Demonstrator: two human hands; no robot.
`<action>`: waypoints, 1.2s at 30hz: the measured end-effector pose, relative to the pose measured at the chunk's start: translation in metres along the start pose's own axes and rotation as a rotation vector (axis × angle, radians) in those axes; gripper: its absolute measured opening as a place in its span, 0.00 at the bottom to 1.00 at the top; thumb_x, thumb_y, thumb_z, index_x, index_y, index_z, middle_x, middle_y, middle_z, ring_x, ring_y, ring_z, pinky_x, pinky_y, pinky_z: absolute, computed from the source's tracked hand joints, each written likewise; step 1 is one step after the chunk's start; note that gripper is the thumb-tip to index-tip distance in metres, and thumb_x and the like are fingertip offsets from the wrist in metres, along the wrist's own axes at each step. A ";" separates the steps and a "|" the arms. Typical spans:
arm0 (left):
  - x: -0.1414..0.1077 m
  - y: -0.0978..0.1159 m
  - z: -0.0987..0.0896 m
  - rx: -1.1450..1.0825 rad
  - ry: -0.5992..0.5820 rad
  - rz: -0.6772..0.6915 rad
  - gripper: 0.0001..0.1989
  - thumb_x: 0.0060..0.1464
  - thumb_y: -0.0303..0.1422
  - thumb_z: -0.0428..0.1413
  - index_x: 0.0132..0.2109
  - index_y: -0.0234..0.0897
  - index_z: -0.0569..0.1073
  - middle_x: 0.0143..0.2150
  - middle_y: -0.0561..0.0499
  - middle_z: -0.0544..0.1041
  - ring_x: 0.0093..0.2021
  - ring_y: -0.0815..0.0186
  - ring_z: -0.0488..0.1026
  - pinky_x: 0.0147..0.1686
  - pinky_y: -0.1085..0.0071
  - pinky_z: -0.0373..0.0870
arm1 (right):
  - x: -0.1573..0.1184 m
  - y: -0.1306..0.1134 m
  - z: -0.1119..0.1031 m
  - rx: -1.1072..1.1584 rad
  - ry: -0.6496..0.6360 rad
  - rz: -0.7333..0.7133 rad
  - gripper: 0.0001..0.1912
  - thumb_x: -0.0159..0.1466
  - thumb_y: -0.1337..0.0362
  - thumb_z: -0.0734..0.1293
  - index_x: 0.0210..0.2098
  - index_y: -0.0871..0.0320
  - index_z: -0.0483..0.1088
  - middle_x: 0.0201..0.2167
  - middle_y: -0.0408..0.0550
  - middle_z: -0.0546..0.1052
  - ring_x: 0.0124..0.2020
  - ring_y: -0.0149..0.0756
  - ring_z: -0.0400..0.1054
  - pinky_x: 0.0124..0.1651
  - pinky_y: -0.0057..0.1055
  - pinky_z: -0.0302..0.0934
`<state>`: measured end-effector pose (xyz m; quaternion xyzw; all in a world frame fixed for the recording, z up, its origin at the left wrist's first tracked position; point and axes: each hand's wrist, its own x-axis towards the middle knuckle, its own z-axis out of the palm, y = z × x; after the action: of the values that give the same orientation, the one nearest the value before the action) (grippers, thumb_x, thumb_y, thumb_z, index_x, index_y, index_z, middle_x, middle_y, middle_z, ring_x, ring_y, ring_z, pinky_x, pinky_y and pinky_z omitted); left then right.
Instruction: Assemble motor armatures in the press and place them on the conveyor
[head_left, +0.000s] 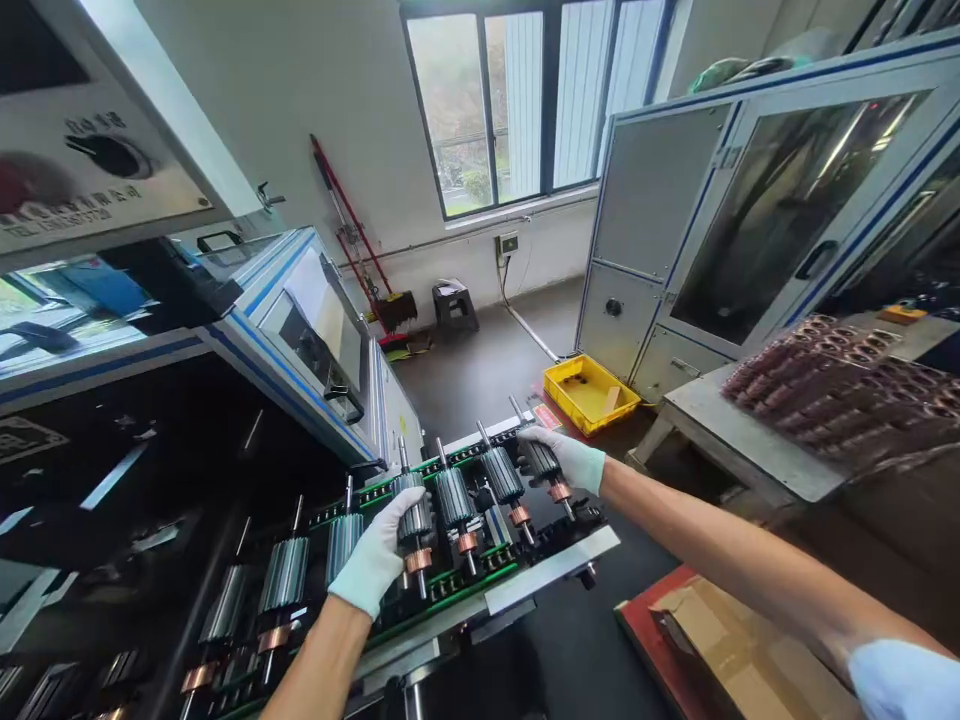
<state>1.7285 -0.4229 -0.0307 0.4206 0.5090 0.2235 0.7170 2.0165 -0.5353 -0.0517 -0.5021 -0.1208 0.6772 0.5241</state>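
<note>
Several motor rotors, each with a ridged dark steel core, a copper commutator and a thin shaft, lie crosswise in a row on the chain conveyor (480, 585). My left hand (384, 545), in a white glove, is closed around the core of one rotor (416, 522) near the middle of the row. At the conveyor's right end, my gloved right hand (562, 455) grips another rotor (541, 462) from above; its palm hides part of the core. Between my hands rest two more rotors, the nearer to my left hand being this one (454, 498).
A machine with a windowed cover (322, 340) stands over the conveyor's left side. At right, a table (750, 440) bears stacked brown-red parts (840, 390). A yellow tray (589, 395) sits on the floor beyond, and a cardboard box (735, 640) lies at lower right.
</note>
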 end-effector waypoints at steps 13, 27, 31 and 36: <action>-0.034 0.031 0.040 -0.086 -0.220 0.108 0.08 0.46 0.32 0.62 0.37 0.37 0.78 0.44 0.51 0.80 0.50 0.61 0.74 0.53 0.67 0.70 | -0.015 0.000 0.087 -0.095 -0.071 -0.191 0.16 0.54 0.58 0.72 0.36 0.63 0.72 0.30 0.47 0.77 0.31 0.35 0.71 0.38 0.32 0.67; -0.232 0.000 0.044 -0.230 0.143 0.367 0.18 0.47 0.32 0.63 0.47 0.37 0.76 0.48 0.45 0.78 0.48 0.54 0.74 0.50 0.59 0.71 | -0.142 0.033 0.196 -0.358 -0.665 -0.319 0.16 0.56 0.58 0.72 0.41 0.60 0.73 0.38 0.47 0.77 0.42 0.40 0.70 0.50 0.37 0.64; -0.303 -0.025 0.045 -0.247 0.354 0.439 0.16 0.49 0.31 0.61 0.48 0.38 0.76 0.47 0.46 0.78 0.48 0.55 0.74 0.49 0.60 0.71 | -0.178 0.061 0.214 -0.374 -0.925 -0.219 0.15 0.58 0.59 0.71 0.42 0.60 0.72 0.39 0.46 0.76 0.40 0.38 0.70 0.48 0.36 0.65; -0.393 -0.075 0.032 -0.334 0.551 0.446 0.16 0.48 0.34 0.61 0.46 0.36 0.76 0.42 0.46 0.80 0.38 0.58 0.76 0.40 0.64 0.74 | -0.228 0.099 0.254 -0.423 -1.265 0.001 0.12 0.61 0.58 0.68 0.39 0.60 0.73 0.37 0.48 0.76 0.36 0.37 0.69 0.43 0.36 0.66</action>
<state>1.5994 -0.7695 0.1241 0.3227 0.5353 0.5579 0.5460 1.7411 -0.6741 0.1248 -0.1000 -0.5349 0.8032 0.2424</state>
